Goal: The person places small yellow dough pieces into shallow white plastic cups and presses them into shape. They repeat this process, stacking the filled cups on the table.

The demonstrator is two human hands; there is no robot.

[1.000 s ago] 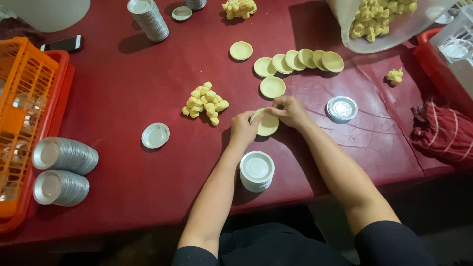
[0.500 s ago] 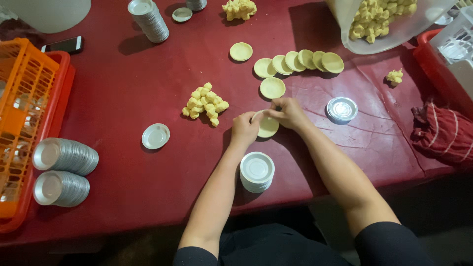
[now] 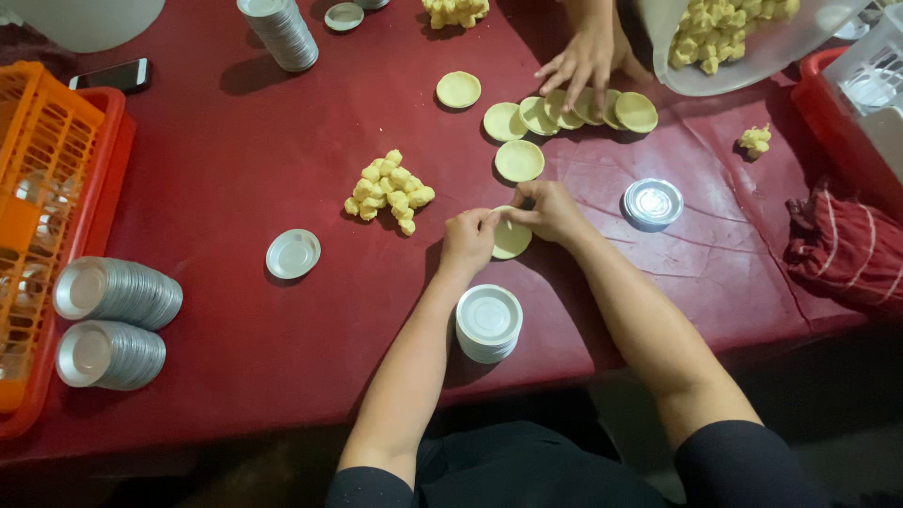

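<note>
My left hand (image 3: 467, 238) and my right hand (image 3: 548, 209) meet over a small round tart shell of yellow dough (image 3: 513, 239) on the red table (image 3: 235, 141), pinching its rim from both sides. A pile of yellow dough lumps (image 3: 388, 190) lies just left of my hands. A stack of small metal tart tins (image 3: 488, 323) stands upside down close to my left wrist. Beyond my hands lie a finished dough-lined shell (image 3: 519, 160) and a row of several more (image 3: 564, 110).
Another person's hand (image 3: 585, 58) reaches onto the row of shells. A single tin (image 3: 293, 253) and another (image 3: 653, 202) lie flat. Tin stacks (image 3: 113, 320) lie beside an orange crate (image 3: 42, 207). A bowl of dough lumps (image 3: 734, 38) and a red cloth (image 3: 842, 249) sit right.
Another person's hand has come in at the top and now rests on the row of shells. My hands stay on the dough shell, fingers shifting slightly around its rim.
</note>
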